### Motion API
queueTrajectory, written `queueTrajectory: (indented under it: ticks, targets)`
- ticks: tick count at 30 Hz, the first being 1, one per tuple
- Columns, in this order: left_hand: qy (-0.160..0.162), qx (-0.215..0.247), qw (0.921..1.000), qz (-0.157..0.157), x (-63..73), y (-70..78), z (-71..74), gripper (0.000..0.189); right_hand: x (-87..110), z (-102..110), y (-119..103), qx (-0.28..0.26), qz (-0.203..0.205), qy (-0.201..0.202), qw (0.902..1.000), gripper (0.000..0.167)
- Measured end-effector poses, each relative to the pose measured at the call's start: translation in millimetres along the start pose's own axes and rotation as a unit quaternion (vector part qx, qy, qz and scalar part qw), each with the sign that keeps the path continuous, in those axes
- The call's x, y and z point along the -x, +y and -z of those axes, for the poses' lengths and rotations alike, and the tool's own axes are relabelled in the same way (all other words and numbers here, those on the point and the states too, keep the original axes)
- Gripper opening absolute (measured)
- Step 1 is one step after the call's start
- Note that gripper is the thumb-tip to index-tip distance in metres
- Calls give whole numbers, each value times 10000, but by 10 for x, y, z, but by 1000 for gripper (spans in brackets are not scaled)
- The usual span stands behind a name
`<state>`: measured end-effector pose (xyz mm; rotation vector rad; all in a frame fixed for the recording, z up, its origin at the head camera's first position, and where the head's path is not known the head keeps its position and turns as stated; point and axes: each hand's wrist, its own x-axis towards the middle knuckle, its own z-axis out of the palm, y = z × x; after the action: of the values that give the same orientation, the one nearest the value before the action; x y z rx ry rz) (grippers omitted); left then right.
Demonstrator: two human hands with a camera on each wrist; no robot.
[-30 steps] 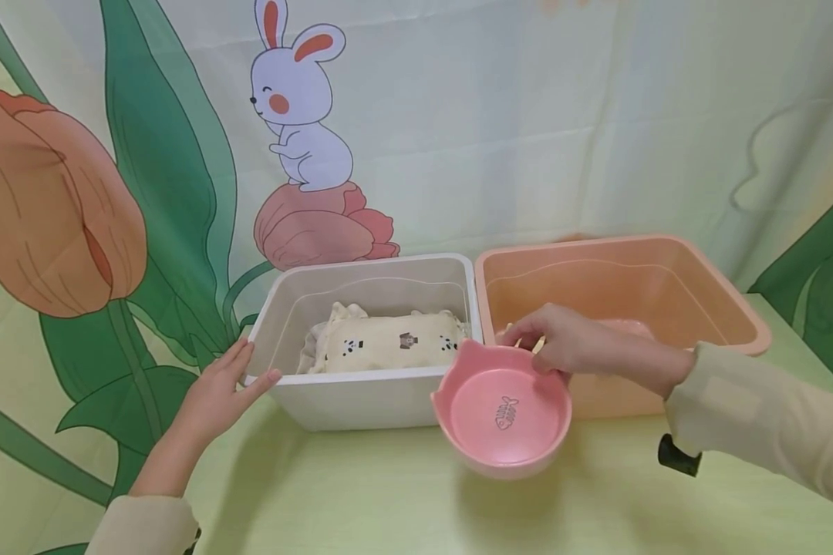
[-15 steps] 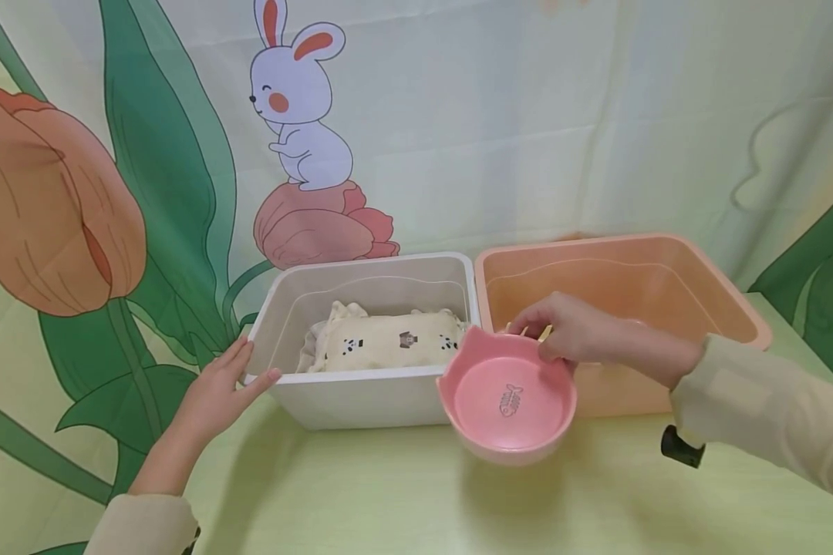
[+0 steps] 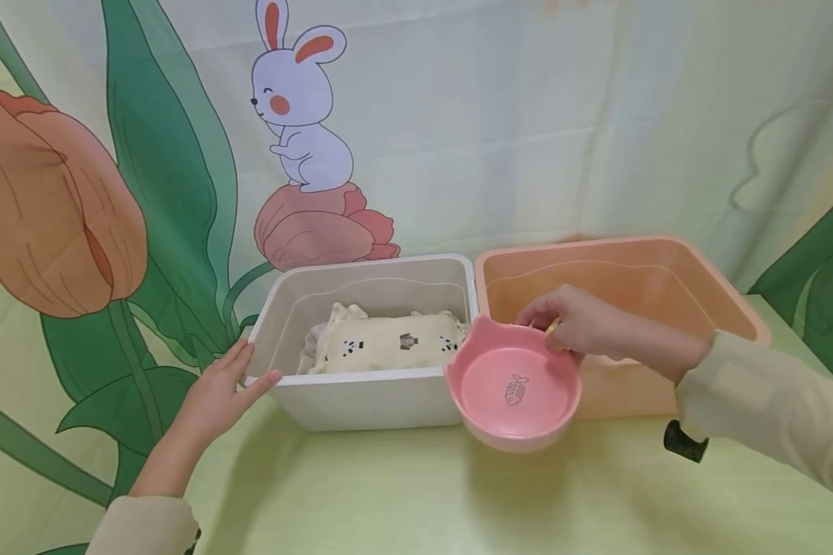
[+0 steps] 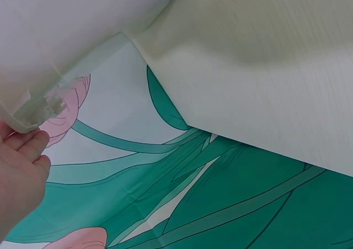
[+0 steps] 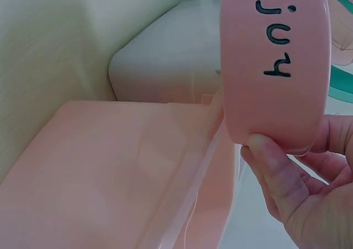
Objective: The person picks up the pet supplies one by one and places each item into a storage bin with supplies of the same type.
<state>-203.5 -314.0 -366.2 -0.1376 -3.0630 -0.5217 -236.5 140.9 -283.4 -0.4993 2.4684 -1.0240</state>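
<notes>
Bowl, pink, with pointed ears (image 3: 500, 412), is raised above the bench (image 3: 361, 493), in front of the two bins set towards its far edge. It is tilted, its inside facing the wearer. The right hand (image 3: 576, 320) grips it by one side, thumb against the outer wall. The left hand (image 3: 222, 389) rests, fingers extended, on the near left corner of the white bin (image 3: 375, 405).

Risk, as judged: the one-sided hold leaves most of the bowl unsupported; should the thumb slip on its smooth-looking wall, it could turn or drop onto the bench. A low sideways move could knock it against the orange bin (image 3: 628, 397); present contact there cannot be confirmed.

Markings: dark lettering (image 5: 278, 35) on the outer wall appears to read "njoy", its upper end cut by the frame. A fish-bone drawing (image 3: 517, 390) marks the inside. No brand is legible on either bin.
</notes>
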Motion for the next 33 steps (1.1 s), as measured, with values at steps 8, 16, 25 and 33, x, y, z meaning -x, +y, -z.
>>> queueTrajectory:
  ticks: [8,16,25,33]
  targets:
    - [-3,14,10000,8,13,10,8,80,-25,33,28,-96,-150,66,9998,41]
    - [-26,36,10000,36,7,-4,-5,80,0,88,11,-99,-110,80,9999,43]
    - [-44,27,10000,72,1,-17,-11,81,-28,149,27,53,-98,141,9998,41]
    - [-6,15,10000,32,2,-12,-13,80,-35,189,25,53,-180,181,9997,40]
